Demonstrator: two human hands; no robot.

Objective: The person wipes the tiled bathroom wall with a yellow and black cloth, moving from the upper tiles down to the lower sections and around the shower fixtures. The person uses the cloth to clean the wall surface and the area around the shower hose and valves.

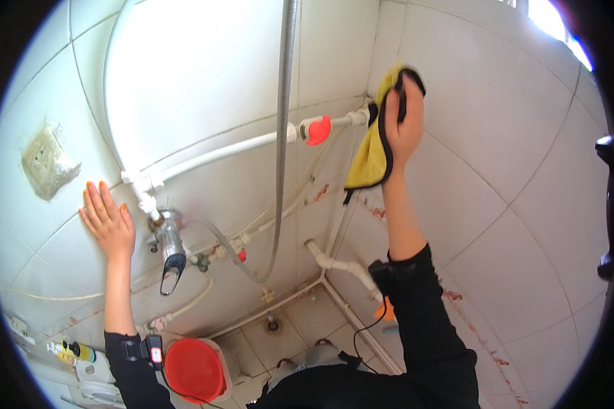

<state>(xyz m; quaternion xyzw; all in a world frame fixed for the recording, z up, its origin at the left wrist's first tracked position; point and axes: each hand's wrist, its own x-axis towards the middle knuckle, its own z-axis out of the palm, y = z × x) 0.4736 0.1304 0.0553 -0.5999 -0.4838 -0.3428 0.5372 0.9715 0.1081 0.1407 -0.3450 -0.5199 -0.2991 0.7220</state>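
My right hand [408, 122] grips a yellow cloth with black edging [371, 161] against the tiled wall near the corner. The cloth covers the right end of a white water pipe [220, 153] and hangs below my fingers. A valve with a red handle [317, 130] sits on that pipe, left of the cloth. My left hand [107, 225] lies flat on the tiles, fingers spread, holding nothing. Just right of it is a chrome shower mixer tap [171, 245] with a looped lever. Above and left of this hand, a plastic-wrapped wall socket [48, 162] is fixed to the tiles.
A grey shower hose [284, 92] hangs in a loop between my arms. Lower pipes and a white drain pipe [337, 263] run along the walls. On the floor stand a red basin [194, 369] and, at the lower left, several bottles [79, 351]. A floor drain [272, 324] lies below.
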